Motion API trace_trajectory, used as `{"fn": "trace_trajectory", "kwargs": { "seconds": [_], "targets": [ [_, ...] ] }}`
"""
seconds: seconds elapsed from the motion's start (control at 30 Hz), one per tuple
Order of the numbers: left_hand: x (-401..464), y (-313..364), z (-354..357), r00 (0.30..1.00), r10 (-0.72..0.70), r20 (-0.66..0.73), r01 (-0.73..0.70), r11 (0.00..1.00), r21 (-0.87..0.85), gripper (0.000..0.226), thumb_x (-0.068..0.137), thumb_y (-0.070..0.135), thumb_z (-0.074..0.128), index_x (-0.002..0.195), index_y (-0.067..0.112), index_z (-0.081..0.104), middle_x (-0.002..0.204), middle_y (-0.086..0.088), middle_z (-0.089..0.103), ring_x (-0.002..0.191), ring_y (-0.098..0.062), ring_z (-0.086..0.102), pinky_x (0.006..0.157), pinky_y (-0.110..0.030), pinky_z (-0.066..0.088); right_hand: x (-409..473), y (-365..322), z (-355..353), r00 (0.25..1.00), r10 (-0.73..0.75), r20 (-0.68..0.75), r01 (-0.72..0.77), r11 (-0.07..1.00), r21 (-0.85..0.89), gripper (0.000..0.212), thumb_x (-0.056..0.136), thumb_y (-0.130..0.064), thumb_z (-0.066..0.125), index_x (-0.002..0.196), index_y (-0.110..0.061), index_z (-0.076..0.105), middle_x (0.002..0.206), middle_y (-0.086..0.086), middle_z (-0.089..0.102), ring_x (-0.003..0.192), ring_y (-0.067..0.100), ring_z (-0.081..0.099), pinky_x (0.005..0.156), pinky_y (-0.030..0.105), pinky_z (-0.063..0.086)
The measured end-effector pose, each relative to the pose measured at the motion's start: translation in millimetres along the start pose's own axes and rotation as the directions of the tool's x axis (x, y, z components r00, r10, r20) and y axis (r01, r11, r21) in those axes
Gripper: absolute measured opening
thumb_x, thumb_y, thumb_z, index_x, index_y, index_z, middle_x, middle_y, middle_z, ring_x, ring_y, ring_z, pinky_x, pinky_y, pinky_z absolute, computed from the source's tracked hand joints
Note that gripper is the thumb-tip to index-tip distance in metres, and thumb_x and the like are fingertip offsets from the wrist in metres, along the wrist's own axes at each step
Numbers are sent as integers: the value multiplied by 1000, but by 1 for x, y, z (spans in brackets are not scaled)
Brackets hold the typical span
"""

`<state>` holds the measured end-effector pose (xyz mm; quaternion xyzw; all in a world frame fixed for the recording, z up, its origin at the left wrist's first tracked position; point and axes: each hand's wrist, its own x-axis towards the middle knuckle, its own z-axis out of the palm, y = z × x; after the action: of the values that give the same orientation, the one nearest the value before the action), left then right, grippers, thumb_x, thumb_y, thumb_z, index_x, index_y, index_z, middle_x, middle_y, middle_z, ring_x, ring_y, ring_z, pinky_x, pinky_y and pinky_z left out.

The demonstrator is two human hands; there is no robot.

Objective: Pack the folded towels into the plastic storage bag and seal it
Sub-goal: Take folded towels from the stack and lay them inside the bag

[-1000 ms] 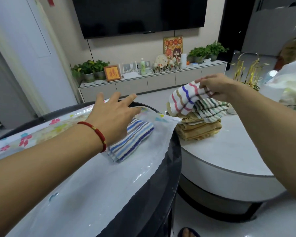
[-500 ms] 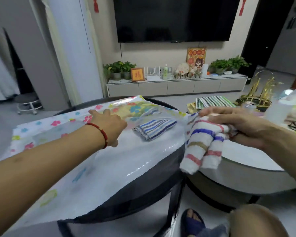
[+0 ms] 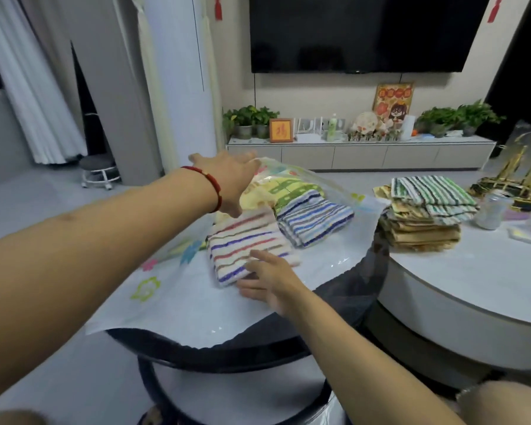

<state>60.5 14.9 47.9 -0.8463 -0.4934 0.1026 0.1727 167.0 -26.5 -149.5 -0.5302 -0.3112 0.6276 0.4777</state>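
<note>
The clear plastic storage bag [image 3: 178, 305], printed with coloured flowers, lies flat on a round black table [image 3: 258, 348]. My left hand [image 3: 230, 179], with a red bracelet at the wrist, holds the bag's upper sheet raised at the far side. Under that sheet lie a blue-striped folded towel [image 3: 316, 219] and, beside it on the near left, a folded towel with red, blue and brown stripes [image 3: 246, 243]. My right hand [image 3: 267, 280] rests flat with fingers spread against the near edge of that towel. A stack of folded towels [image 3: 423, 228], topped by a green-striped one, sits to the right.
The towel stack stands on a round white table [image 3: 472, 277] touching the black one, next to a silver can [image 3: 491, 210] and a gold ornament [image 3: 521, 179]. A small wheeled stool [image 3: 100, 171] is at the far left. A TV cabinet [image 3: 359, 151] lines the back wall.
My right hand carried the red-and-blue striped towel from the stack over to the bag and set it beside the blue-striped one. My left hand lifted the bag's upper sheet.
</note>
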Motion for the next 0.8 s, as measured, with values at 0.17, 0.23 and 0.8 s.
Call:
{"fn": "trace_trajectory", "kwargs": {
  "seconds": [0.17, 0.23, 0.8],
  "targets": [
    [-1, 7, 12, 999, 48, -23, -48, 999, 5, 104, 72, 41, 81, 153, 29, 17, 162, 7, 16, 128, -34, 41, 88, -67, 48, 22, 6, 3, 999, -11, -40, 9, 999, -54, 63, 98, 9, 56, 155, -9, 39, 125, 32, 66, 106, 49, 72, 86, 48, 57],
    [-1, 11, 16, 997, 63, -47, -63, 998, -4, 100, 73, 43, 80, 152, 29, 20, 162, 6, 16, 128, -34, 41, 88, -66, 49, 21, 1, 0, 1000, -7, -23, 5, 994, -108, 60, 97, 6, 60, 152, -11, 44, 107, 23, 72, 94, 37, 76, 73, 36, 66],
    [72, 118, 32, 927, 304, -219, -312, 950, -4, 76, 80, 44, 72, 145, 45, 33, 162, -1, 20, 138, -36, 31, 96, -65, 44, -33, -127, -303, 669, -580, -465, 129, 707, -695, 21, 91, -24, 65, 89, -9, 79, 75, 9, 70, 73, 23, 63, 65, 38, 50]
  ]
}}
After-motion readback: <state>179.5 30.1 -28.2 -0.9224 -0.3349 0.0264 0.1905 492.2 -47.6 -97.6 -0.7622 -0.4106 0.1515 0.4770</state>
